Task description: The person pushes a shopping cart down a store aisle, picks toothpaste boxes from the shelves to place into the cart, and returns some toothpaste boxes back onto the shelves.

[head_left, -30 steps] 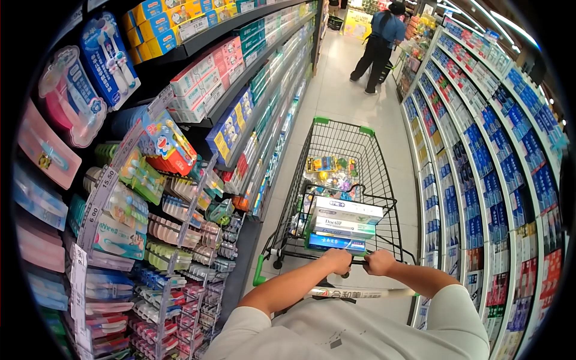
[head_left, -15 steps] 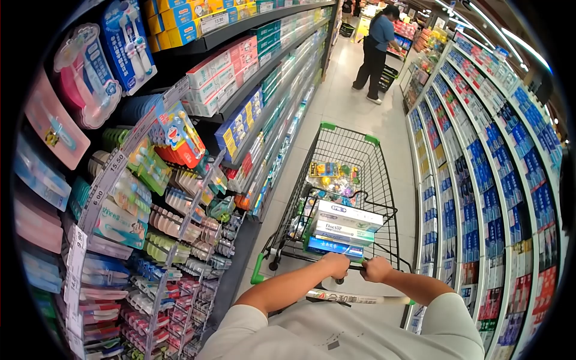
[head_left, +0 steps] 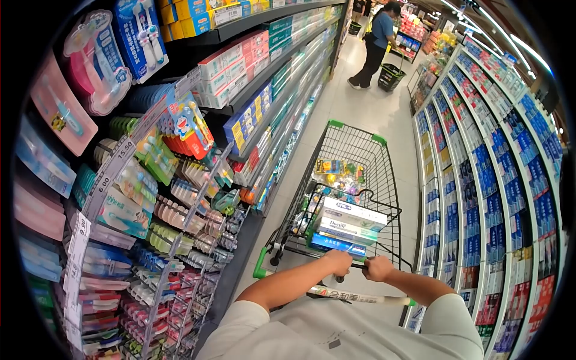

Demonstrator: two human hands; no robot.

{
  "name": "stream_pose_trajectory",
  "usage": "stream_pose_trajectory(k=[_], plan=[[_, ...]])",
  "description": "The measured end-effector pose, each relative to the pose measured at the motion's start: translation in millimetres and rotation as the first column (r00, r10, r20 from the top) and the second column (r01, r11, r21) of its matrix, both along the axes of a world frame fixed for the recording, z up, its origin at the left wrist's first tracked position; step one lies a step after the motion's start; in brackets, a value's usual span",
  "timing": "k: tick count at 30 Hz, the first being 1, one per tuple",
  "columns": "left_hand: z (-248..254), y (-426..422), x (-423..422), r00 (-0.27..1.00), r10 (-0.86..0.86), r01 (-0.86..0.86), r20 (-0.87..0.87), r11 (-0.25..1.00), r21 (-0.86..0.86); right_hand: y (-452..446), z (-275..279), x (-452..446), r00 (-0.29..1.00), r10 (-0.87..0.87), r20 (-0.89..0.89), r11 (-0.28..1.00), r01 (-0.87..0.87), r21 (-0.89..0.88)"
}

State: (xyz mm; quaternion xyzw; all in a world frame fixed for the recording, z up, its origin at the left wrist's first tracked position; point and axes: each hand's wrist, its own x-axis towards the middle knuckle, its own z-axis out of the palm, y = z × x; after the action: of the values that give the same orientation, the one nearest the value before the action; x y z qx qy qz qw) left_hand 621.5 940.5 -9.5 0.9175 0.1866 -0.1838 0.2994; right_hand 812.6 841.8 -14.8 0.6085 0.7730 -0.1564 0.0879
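In a supermarket aisle of pale, shiny tiles (head_left: 348, 108), I stand behind a shopping cart (head_left: 384, 180) of dark wire, its mesh narrowing away from me and its far corners capped in smooth green plastic. A stack of flat boxes (head_left: 349, 224) lies at the near end of the cart, just beyond my hands, while glossy plastic packs (head_left: 339, 174) in yellow and mixed colours sit deeper in the basket. Clear-fronted blister packs (head_left: 144, 42), rounded and bulging, hang on the left; rows of slim rectangular cartons (head_left: 498, 168), mostly blue and white, fill the shelves on the right. My left hand (head_left: 337, 263) and right hand (head_left: 378, 268) sit near each other but apart, knuckles up, fingers curled closed over the cart's near edge — the fingertips are hidden from view. A pale, rounded handle (head_left: 360, 297) printed with the characters 合和美 runs between my hands and my light shirt (head_left: 360, 333). "Doctor" reads clearly on a white box (head_left: 345, 227) in the middle of the stack; the lettering on the blue box (head_left: 337, 243) at the bottom is too small for me to make out. Price strips (head_left: 103, 180) on the left rack show 15.50, 6.00 and 9.90 — a tag higher up gives 13.80. Farther down the aisle, a person (head_left: 377, 48) in a blue top and dark trousers stands beside a black shopping basket (head_left: 391, 78).
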Motion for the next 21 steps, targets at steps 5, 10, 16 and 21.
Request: stream_pose_trajectory(k=[5, 10, 16, 21], plan=[[4.7, -0.3, -2.7, 1.000, 0.002, -0.002, 0.025, 1.000, -0.001, -1.5, -0.5, -2.1, 1.000, -0.018, 0.017, 1.000, 0.018, 0.000], [-1.2, -0.8, -1.4, 1.000, 0.004, -0.004, 0.024, 1.000, -0.002, -2.6, -1.5, -3.4, 0.999, -0.032, 0.036, 0.999, 0.032, 0.010], [-2.4, 0.0, -2.0, 0.999, -0.006, 0.006, 0.032, 1.000, -0.003, -2.6, 0.4, -4.7, 0.999, -0.037, 0.025, 0.999, 0.037, 0.013], [1.2, 0.5, -3.6, 1.000, -0.006, 0.006, 0.023, 1.000, -0.008, -1.6, 1.9, -5.0, 0.999, -0.032, 0.013, 0.999, 0.033, -0.007]])
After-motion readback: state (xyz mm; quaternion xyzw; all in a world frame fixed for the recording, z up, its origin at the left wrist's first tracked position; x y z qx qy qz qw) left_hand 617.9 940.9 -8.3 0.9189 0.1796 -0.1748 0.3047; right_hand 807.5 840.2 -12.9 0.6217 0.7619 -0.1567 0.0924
